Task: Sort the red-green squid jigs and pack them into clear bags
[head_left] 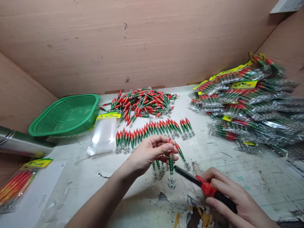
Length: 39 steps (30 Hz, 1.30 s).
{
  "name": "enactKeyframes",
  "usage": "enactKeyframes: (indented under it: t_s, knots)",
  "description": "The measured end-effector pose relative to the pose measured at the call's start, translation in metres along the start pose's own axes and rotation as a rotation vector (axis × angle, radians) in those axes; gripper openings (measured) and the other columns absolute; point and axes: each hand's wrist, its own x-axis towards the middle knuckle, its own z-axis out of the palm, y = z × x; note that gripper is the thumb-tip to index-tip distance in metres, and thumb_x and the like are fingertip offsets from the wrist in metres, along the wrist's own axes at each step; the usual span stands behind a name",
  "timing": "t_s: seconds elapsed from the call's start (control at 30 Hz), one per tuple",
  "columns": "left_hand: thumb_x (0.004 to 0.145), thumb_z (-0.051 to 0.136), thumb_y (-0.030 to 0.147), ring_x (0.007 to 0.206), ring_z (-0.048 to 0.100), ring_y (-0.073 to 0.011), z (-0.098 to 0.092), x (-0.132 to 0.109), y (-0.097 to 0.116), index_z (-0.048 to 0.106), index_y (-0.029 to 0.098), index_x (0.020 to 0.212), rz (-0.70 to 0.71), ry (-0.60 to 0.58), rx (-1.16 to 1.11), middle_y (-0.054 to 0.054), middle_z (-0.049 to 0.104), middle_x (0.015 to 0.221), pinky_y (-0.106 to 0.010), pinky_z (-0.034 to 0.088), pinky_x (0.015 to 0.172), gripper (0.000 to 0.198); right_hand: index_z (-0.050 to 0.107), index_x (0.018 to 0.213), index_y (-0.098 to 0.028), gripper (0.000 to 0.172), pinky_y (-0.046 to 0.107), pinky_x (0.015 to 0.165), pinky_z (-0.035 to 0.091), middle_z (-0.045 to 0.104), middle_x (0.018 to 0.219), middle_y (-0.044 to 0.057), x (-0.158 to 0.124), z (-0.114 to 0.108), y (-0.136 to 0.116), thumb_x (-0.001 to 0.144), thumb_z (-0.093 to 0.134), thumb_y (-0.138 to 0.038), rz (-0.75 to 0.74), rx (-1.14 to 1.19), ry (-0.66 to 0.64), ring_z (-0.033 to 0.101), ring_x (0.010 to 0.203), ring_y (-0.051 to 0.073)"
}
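Between the thumb and fingers of my left hand (155, 150) hangs a red and green squid jig (171, 164), its hook crown pointing down. My right hand (232, 196) is wrapped round a long-nosed lighter (206, 186) with a red and black body. The dark tip of the lighter is close beside the jig's lower body; I see no flame. Under and behind my left hand lie a few more jigs (181, 152), partly hidden by the fingers. A row of jigs (156, 127) lines the table just beyond.
A heap of loose jigs (142, 104) lies by the back wall. At left are a green basket (64, 115), clear bags with yellow headers (104, 133), and a packed bag (20, 183). Filled packs (242, 101) pile up at right. The tabletop (133, 202) is worn.
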Motion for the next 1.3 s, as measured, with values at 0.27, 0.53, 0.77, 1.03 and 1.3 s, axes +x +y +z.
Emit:
enactKeyframes:
  t_s: [0.27,0.53,0.77,1.03,1.3]
  knots:
    - [0.072,0.071,0.035,0.064,0.061,-0.0106,-0.010,0.015,-0.004,0.055,0.017,0.079,0.071,0.305,0.197,0.003,0.057,0.069,-0.026,0.050,0.063,0.025,0.057,0.074,-0.020,0.047,0.038,0.062,0.046,0.053,0.086,0.012,-0.007,-0.017,0.091,0.091,0.030,-0.054,0.261,-0.915,0.487,0.055,0.072,0.026]
    - [0.075,0.061,0.027,0.067,0.060,-0.0202,0.016,0.045,-0.035,0.053,0.021,0.087,0.044,0.427,1.024,0.000,0.064,0.067,-0.030,0.040,0.060,0.015,0.059,0.093,-0.017,0.048,0.054,0.081,0.045,0.053,0.109,0.018,-0.018,-0.009,0.112,0.089,0.031,-0.056,0.329,-1.060,0.531,0.049,0.100,0.036]
    - [0.081,0.059,0.034,0.092,0.057,-0.0273,0.011,0.057,-0.026,0.055,0.019,0.102,0.237,0.556,1.385,-0.009,0.063,0.092,-0.036,0.043,0.074,0.026,0.065,0.090,-0.021,0.034,0.054,0.074,0.042,0.054,0.107,0.018,-0.004,-0.044,0.108,0.090,0.038,-0.042,0.059,-0.987,0.596,0.048,0.094,0.036]
    - [0.075,0.041,-0.005,0.104,0.049,-0.0313,-0.063,0.119,0.057,0.068,0.014,0.092,0.405,0.627,1.707,-0.016,0.060,0.104,-0.043,0.042,0.083,0.037,0.068,0.089,-0.017,0.018,0.041,0.087,0.041,0.065,0.095,0.010,0.198,-0.063,0.046,0.090,0.052,-0.024,-0.054,-0.639,0.167,0.052,0.097,0.025]
    - [0.076,0.059,0.007,0.094,0.056,-0.0254,-0.094,0.133,0.074,0.068,0.019,0.067,0.543,0.529,1.668,-0.009,0.067,0.080,-0.039,0.043,0.085,0.018,0.059,0.114,-0.016,0.028,0.040,0.083,0.053,0.061,0.115,0.007,0.328,-0.032,0.028,0.092,0.056,-0.034,0.172,-0.597,0.019,0.062,0.097,0.019]
